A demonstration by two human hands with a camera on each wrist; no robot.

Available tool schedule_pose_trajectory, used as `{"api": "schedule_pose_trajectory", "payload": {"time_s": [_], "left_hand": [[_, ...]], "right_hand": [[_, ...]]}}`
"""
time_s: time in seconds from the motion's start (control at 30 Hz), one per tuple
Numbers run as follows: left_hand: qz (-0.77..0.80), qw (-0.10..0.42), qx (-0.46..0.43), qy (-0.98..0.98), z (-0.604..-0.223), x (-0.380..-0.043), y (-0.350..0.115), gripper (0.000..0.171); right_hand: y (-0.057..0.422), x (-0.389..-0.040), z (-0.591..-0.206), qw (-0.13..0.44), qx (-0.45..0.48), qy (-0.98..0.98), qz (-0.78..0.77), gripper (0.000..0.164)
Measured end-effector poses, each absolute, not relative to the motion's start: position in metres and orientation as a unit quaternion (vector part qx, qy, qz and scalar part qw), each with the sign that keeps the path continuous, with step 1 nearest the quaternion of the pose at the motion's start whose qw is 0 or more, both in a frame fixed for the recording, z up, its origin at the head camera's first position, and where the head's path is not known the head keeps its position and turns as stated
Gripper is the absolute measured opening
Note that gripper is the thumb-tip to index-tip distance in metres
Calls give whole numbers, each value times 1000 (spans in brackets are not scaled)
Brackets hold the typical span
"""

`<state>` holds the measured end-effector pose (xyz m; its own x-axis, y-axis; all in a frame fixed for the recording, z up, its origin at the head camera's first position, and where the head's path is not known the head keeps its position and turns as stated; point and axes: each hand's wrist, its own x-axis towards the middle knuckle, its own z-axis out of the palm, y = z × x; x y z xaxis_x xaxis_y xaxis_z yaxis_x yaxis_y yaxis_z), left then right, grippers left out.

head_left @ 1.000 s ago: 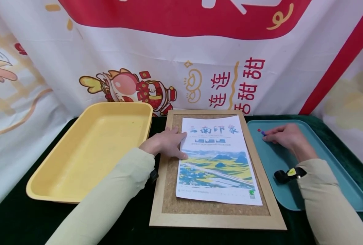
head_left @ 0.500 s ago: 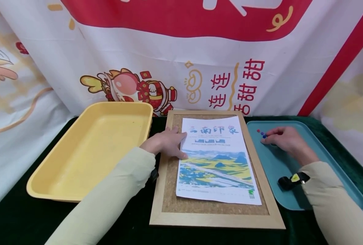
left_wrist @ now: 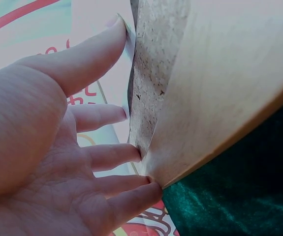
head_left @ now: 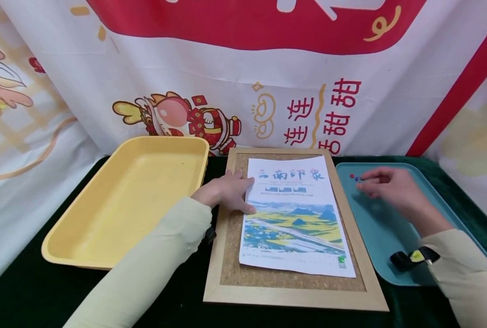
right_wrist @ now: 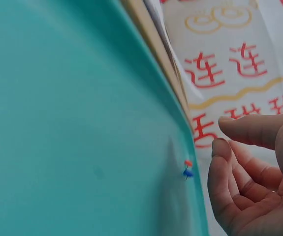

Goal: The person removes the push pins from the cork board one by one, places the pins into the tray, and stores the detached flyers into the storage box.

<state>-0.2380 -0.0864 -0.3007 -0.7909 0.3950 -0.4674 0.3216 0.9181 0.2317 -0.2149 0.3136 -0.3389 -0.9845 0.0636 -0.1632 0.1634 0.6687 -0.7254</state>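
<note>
A printed sheet (head_left: 292,246) with a landscape picture lies on a wood-framed cork board (head_left: 231,228). At its lower right corner is a green push pin (head_left: 341,259). My left hand (head_left: 229,191) rests along the sheet's left edge, its thumb on the paper and its fingers extended across the cork and frame. Over the teal tray (head_left: 375,228) hovers my right hand (head_left: 399,193), thumb and index finger slightly apart; nothing shows between them in the right wrist view. Just beyond the fingertips, a red push pin (right_wrist: 188,162) and a blue push pin (right_wrist: 188,173) lie in the tray.
To the left of the board stands a yellow tray (head_left: 120,214). Dark green cloth (head_left: 178,291) covers the table. A printed white and red curtain (head_left: 210,64) hangs directly behind. A black wrist device (head_left: 407,260) hangs under the right sleeve.
My right thumb and index finger have parted beside the pins, and the right forearm has shifted to the right. My left hand keeps its place on the sheet. The head view has shifted slightly.
</note>
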Motion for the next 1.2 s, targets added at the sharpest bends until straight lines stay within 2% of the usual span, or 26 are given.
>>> {"api": "schedule_pose_trajectory", "payload": {"time_s": [0.23, 0.43, 0.8, 1.2], "left_hand": [[81, 268, 191, 941, -300, -237, -87, 91], [84, 269, 186, 941, -301, -237, -88, 91], [75, 265, 188, 943, -300, -236, -86, 92], [75, 271, 184, 942, -298, -235, -85, 92]], "right_hand": [[300, -191, -330, 92, 22, 919, -382, 59], [287, -174, -324, 102, -10, 922, -373, 54], [283, -150, -323, 160, -62, 911, -376, 53], [278, -139, -327, 229, -117, 882, -395, 34]]}}
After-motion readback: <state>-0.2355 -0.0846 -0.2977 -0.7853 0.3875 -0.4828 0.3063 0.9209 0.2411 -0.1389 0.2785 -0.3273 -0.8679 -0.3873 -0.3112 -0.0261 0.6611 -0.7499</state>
